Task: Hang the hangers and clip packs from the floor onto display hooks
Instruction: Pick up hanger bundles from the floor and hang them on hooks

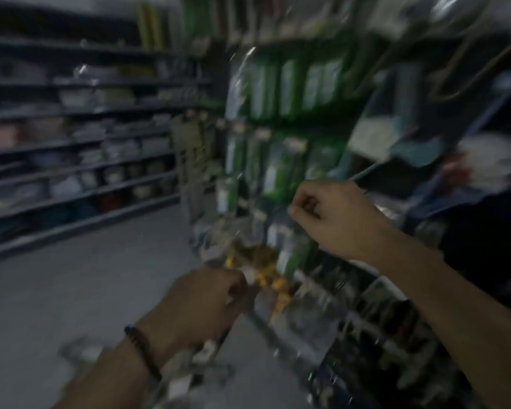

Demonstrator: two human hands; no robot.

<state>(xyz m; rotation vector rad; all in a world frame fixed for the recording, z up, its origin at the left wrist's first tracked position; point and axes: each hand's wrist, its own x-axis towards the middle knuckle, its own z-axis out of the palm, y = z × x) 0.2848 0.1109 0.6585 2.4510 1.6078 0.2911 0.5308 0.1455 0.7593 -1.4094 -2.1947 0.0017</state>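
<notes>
Clearly we are midway. From the head view, our left hand (202,305) curls tight around a clip pack (267,274) with yellow clips, held low against the display rack (292,160) and not yet hung. Our right hand (337,216) is curled at a thin hook (363,173) just above; blur hides whether it pinches it. Green packs (281,84) crowd the rack, so free hooks look scarce. Pale blurred stock (80,349) lies on the near floor (71,276), likely left to hang. Shelves (71,137) stand far left.
</notes>
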